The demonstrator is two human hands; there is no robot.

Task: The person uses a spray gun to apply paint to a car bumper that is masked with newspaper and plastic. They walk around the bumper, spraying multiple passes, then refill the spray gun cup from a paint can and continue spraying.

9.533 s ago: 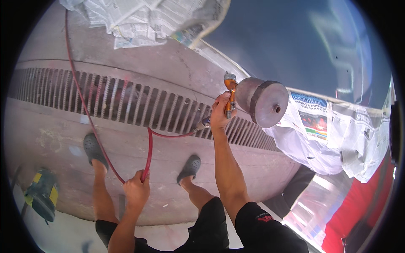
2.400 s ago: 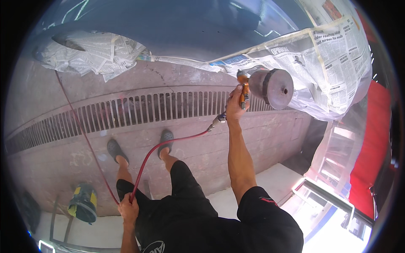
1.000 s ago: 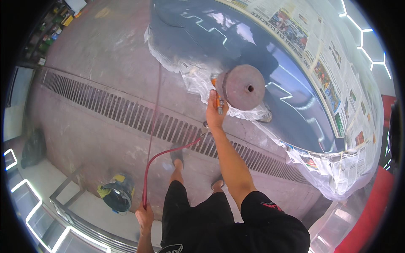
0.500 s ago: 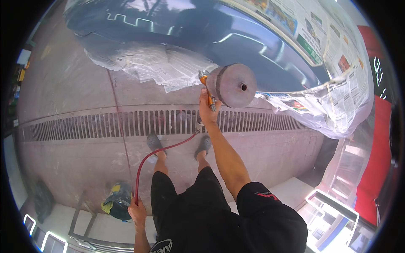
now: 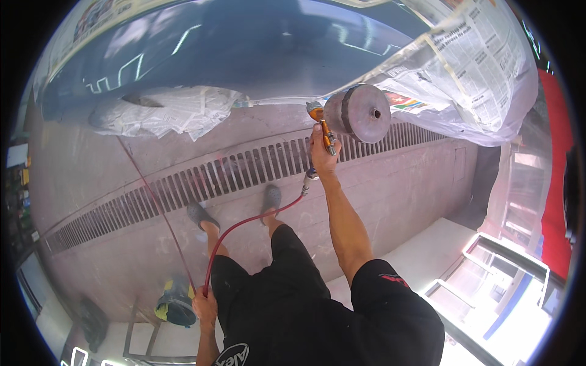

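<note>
My right hand (image 5: pixel 325 151) is wrapped round the handle of a paint spray gun (image 5: pixel 323 125) with an orange-gold body and a round grey cup (image 5: pixel 361 114) on top. Its nozzle points toward the glossy blue-grey car panel (image 5: pixel 262 52) ahead of me, apart from it. From the gun's base a red air hose (image 5: pixel 244 221) curves down to the left. My left hand (image 5: pixel 206 306) is closed on that hose near my left thigh. The fingertips on the gun's trigger are partly hidden.
Newspaper and thin plastic sheeting (image 5: pixel 482 67) mask the car around the panel; crumpled paper (image 5: pixel 171 110) hangs below it. A slotted floor grate (image 5: pixel 207 174) runs beyond my feet. Behind me on the left stand a dark bucket (image 5: pixel 176 302) and a metal frame (image 5: pixel 143 332). The hose trails across the floor.
My view has turned and shifted right along the car. The spray gun has moved slightly right in view, still in my right hand. My left hand keeps its hold on the hose.
</note>
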